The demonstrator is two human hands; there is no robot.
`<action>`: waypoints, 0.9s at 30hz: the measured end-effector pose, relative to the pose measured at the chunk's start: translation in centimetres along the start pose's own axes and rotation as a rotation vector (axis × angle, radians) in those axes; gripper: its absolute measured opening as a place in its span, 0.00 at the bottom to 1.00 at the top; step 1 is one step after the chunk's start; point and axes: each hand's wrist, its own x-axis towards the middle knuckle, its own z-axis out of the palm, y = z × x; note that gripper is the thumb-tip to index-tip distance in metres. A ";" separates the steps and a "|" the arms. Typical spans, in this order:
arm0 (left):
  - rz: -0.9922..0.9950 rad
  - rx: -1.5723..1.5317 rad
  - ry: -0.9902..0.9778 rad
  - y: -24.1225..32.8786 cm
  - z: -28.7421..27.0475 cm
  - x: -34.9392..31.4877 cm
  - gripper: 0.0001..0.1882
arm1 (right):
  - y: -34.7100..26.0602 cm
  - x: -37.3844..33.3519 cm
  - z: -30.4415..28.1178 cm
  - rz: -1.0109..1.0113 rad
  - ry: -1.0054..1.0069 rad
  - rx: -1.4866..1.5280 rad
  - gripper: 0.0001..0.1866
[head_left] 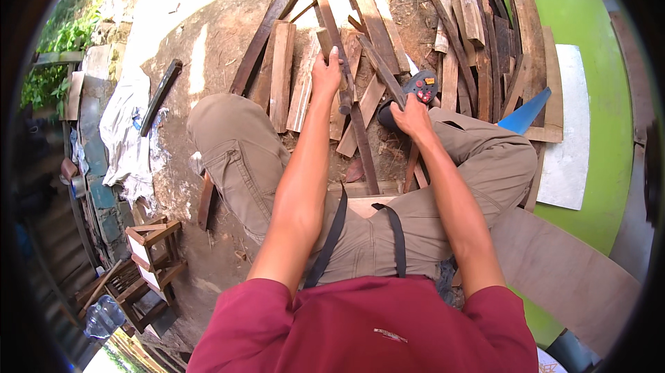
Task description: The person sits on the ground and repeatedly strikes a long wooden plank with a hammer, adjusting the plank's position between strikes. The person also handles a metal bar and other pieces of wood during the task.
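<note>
My left hand (327, 75) is closed around a long, narrow wooden strip (323, 2) that slants away to the far edge. My right hand (413, 117) grips a shorter wooden strip (379, 67), its far end pointing up and left. Just beyond the right hand is a dark rounded item (421, 85) with red and orange marks, whose kind I cannot make out. Another thin dark strip (363, 148) lies between my legs. Several loose boards, among them a pale plank (280, 75) and a wide brown plank (368, 9), lie on the ground around both hands.
A pile of wooden boards (478, 40) lies at the far right, with a blue flat piece (524, 113), a white sheet (564, 137) and a green panel (603, 117) beyond. At left are a white cloth (129, 127), a dark stick (161, 96), a small wooden frame (156, 262) and a clear plastic bottle (104, 316).
</note>
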 end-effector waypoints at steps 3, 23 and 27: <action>-0.129 -0.066 0.011 -0.2 0.4 0.9 0.22 | 1.2 -2.1 -5.8 -0.227 0.019 -0.205 0.26; -0.554 -0.224 -0.159 -1.2 -0.3 7.2 0.26 | 3.8 -5.4 -17.0 -0.509 -0.222 -0.614 0.20; -0.574 -0.195 -0.208 -1.7 0.1 7.7 0.28 | 3.8 -3.3 -15.4 -0.510 -0.274 -0.581 0.22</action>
